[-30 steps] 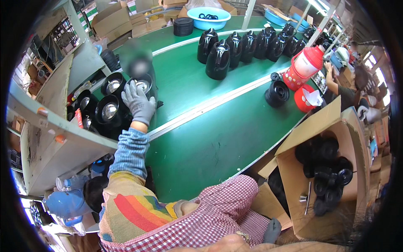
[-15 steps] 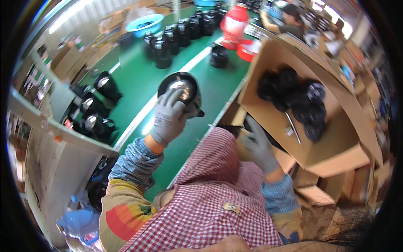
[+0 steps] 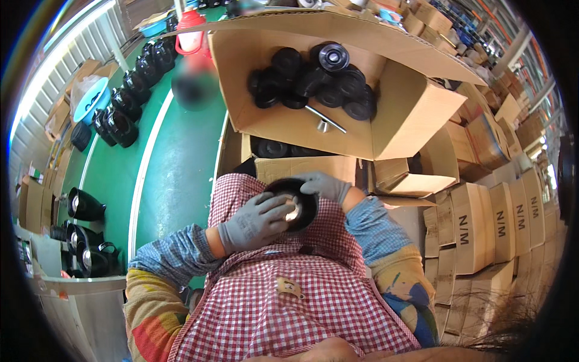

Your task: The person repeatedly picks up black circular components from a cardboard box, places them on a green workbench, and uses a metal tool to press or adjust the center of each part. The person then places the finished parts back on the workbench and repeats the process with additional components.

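Note:
A black jug body (image 3: pixel 307 212) with a shiny metal inside rests over my lap, its round mouth turned up toward me. My left hand (image 3: pixel 256 223), in a grey glove, has its fingers at the mouth, over the bright inside; its thumb side is partly hidden. On the far right of the rim, my right hand (image 3: pixel 327 186), gloved in grey too, is closed on the jug. The underside of the jug is out of sight against the checked apron (image 3: pixel 253 283).
An open carton (image 3: pixel 416 120) ahead holds several black round parts (image 3: pixel 313 78) and a metal rod (image 3: pixel 325 119). Black jugs (image 3: pixel 123 128) line the green bench (image 3: pixel 175 145) at left, by a blue basin (image 3: pixel 93 99) and a red container (image 3: pixel 190 24). Stacked cartons (image 3: pixel 473 226) stand right.
The jug has come from above the bench to my lap in my left hand. My right hand has moved from beside the carton onto its rim. The view has turned to the right.

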